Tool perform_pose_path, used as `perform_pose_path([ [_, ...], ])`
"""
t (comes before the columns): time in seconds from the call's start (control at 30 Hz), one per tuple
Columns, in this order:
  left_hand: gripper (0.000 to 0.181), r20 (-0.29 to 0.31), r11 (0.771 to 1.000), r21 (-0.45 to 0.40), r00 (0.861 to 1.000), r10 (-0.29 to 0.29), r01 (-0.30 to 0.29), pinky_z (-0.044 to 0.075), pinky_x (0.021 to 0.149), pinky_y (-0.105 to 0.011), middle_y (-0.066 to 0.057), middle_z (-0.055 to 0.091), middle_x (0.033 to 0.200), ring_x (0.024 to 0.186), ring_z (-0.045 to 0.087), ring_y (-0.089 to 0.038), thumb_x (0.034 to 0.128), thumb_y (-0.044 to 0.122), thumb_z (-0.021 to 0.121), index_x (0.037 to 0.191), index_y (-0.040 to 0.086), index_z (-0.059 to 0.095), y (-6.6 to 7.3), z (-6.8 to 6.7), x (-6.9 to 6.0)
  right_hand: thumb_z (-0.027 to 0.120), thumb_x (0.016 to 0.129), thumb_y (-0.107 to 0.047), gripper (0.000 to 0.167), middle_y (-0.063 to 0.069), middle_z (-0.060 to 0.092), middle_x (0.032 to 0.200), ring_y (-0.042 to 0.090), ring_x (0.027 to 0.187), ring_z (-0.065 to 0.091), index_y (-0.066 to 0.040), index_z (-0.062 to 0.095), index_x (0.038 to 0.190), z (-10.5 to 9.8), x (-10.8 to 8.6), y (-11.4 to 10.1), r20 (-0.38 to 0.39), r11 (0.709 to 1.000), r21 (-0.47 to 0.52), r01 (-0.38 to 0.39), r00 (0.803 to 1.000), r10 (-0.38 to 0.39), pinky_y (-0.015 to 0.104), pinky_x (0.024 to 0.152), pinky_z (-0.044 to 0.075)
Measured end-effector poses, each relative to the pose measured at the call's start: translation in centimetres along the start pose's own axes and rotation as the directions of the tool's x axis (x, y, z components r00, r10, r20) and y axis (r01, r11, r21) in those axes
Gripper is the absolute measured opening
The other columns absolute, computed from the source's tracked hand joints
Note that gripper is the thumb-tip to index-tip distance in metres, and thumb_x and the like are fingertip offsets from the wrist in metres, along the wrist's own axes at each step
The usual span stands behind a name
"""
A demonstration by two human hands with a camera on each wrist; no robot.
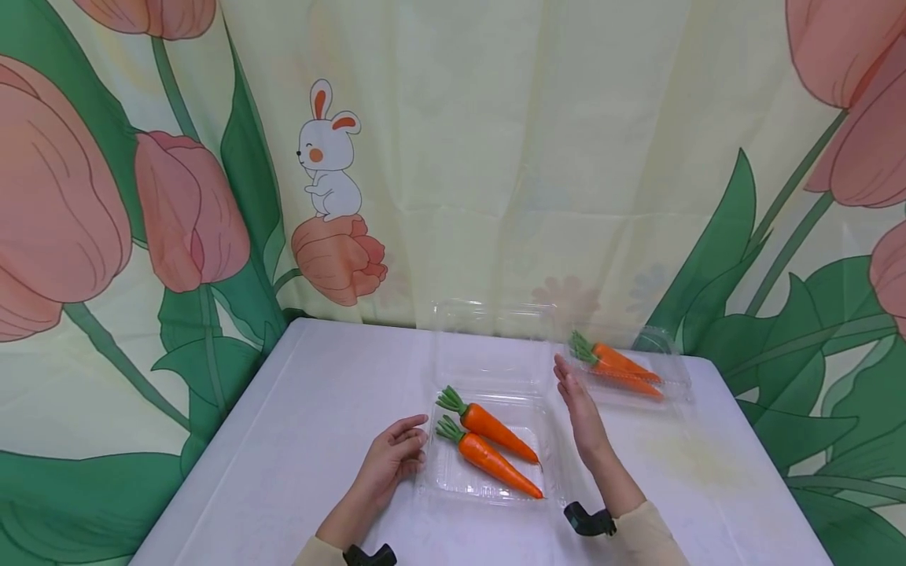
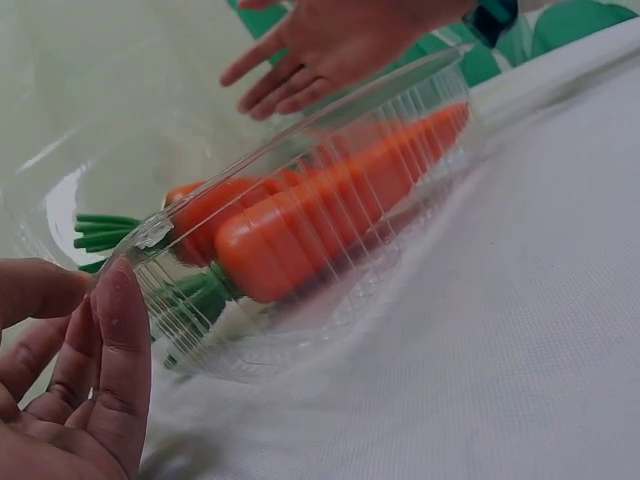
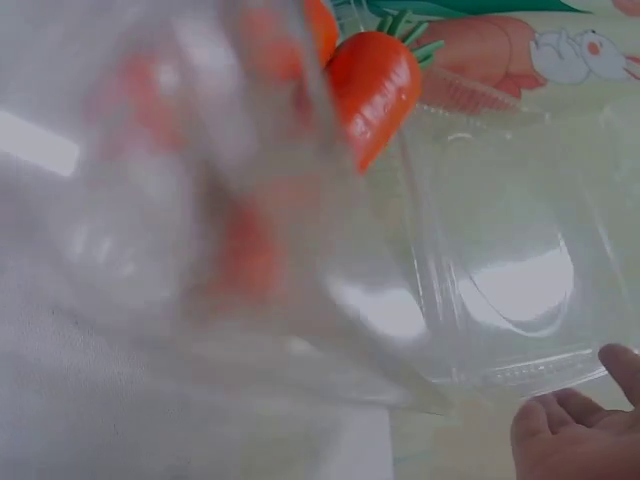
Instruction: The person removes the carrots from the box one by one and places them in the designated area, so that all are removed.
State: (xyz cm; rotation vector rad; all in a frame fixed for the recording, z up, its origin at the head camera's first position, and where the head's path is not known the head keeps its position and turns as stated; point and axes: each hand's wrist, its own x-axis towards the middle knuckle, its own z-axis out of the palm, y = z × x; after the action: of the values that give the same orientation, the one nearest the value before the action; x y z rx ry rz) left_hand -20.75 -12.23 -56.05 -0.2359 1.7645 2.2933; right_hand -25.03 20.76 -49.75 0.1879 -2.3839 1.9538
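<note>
A clear hinged container (image 1: 449, 474) lies opened out on the table, two orange carrots, an upper one (image 1: 498, 431) and a lower one (image 1: 498, 466), slanting side by side in its base. Its lid (image 1: 491, 358) (image 3: 500, 220) tilts up at the back. At the base's left rim is my left hand (image 1: 391, 462) (image 2: 85, 385), thumb and fingertips pinching the plastic edge in the left wrist view. My right hand (image 1: 586, 420) (image 2: 335, 50) (image 3: 585, 440) is held beside the container's right side, fingers extended and holding nothing.
A second clear container (image 1: 675, 385), closed over carrots (image 1: 623, 369), stands at the back right of the white table (image 1: 283, 440). Behind the table hangs a curtain (image 1: 467, 157) printed with tulips and a rabbit.
</note>
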Motion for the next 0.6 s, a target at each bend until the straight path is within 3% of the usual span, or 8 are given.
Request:
perform_pose_path([
  [0.27, 0.049, 0.003, 1.000, 0.002, 1.000, -0.011, 0.011, 0.056, 0.065, -0.024, 0.000, 0.065, 0.103, 0.074, 0.063, -0.013, 0.0963, 0.014, 0.072, 0.142, 0.003, 0.057, -0.13, -0.03, 0.12, 0.021, 0.111, -0.051, 0.067, 0.019, 0.014, 0.172, 0.039, 0.159, 0.007, -0.007, 0.035, 0.159, -0.44, 0.42, 0.13, 0.124, 0.996, -0.071, -0.062, 0.990, 0.071, 0.063, 0.125, 0.012],
  [0.5, 0.051, 0.000, 1.000, 0.004, 1.000, -0.012, 0.012, 0.055, 0.065, -0.024, 0.000, 0.065, 0.103, 0.074, 0.063, -0.013, 0.0966, 0.014, 0.072, 0.143, 0.003, 0.056, -0.15, -0.06, 0.15, 0.021, 0.111, -0.049, 0.067, 0.020, 0.026, 0.167, 0.041, 0.158, 0.011, -0.002, 0.040, 0.155, -0.51, 0.36, 0.38, 0.239, 0.989, -0.087, -0.117, 0.961, 0.135, 0.065, 0.124, 0.015],
  [0.6, 0.051, 0.002, 1.000, 0.004, 1.000, -0.010, 0.010, 0.056, 0.065, -0.024, 0.000, 0.065, 0.102, 0.074, 0.062, -0.013, 0.0964, 0.015, 0.072, 0.143, 0.004, 0.056, -0.13, -0.06, 0.20, 0.021, 0.112, -0.048, 0.066, 0.020, 0.029, 0.166, 0.040, 0.158, 0.012, -0.001, 0.041, 0.154, -0.41, 0.22, 0.51, 0.248, 0.988, -0.098, -0.120, 0.958, 0.141, 0.064, 0.124, 0.014],
])
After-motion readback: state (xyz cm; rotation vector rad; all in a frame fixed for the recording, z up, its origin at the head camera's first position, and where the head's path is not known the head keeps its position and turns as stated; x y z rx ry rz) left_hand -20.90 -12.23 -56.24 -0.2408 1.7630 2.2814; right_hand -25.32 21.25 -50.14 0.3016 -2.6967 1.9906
